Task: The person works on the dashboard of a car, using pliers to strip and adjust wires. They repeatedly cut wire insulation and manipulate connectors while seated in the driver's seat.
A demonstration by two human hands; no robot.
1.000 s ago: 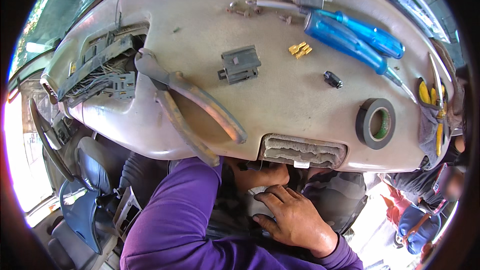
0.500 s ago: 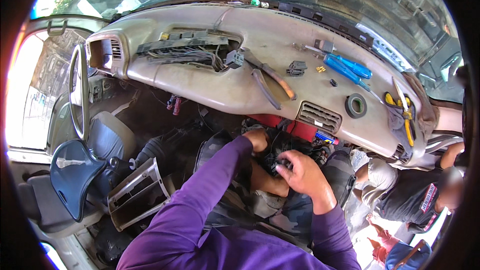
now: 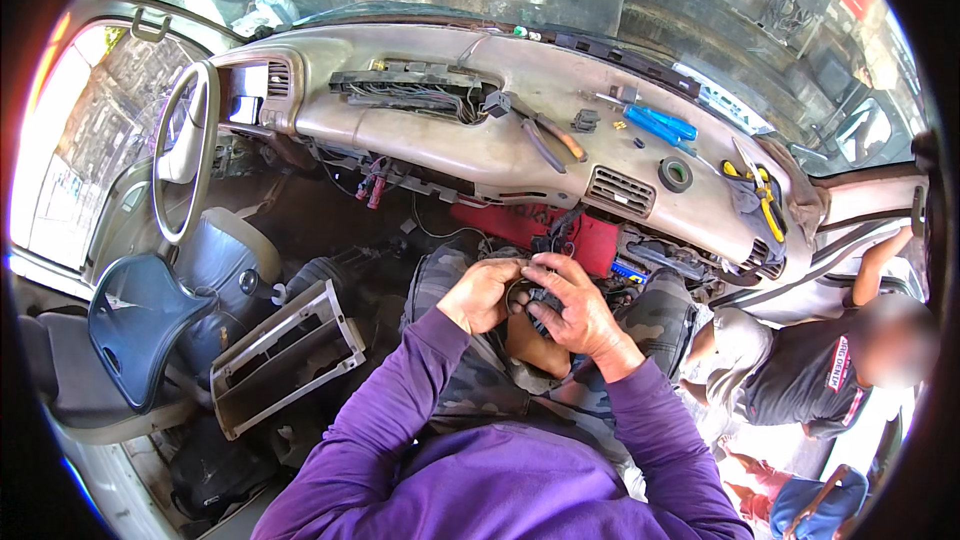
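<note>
My left hand (image 3: 484, 295) and my right hand (image 3: 578, 308) meet above my lap, fingers bent and almost touching. Between them is a small dark thing (image 3: 541, 303) with a thin curved strand by the left fingertips; its kind is hard to make out. Both hands are closed around it, the fingers hiding most of it. Just beyond them, a bundle of dark wires (image 3: 563, 230) hangs below the dashboard in front of a red panel (image 3: 598, 246).
On the dashboard (image 3: 400, 152) lie pliers (image 3: 541, 145), a grey connector (image 3: 585, 120), blue-handled screwdrivers (image 3: 660, 124), a tape roll (image 3: 675, 174) and yellow-handled cutters (image 3: 768, 212). A loose trim frame (image 3: 285, 358) stands at left, near the steering wheel (image 3: 207, 155). Another person (image 3: 800, 370) is at right.
My hands have come together over my lap; the left pulled back from under the dashboard and the right moved slightly left and nearer. The view has shifted, showing more of the outside.
</note>
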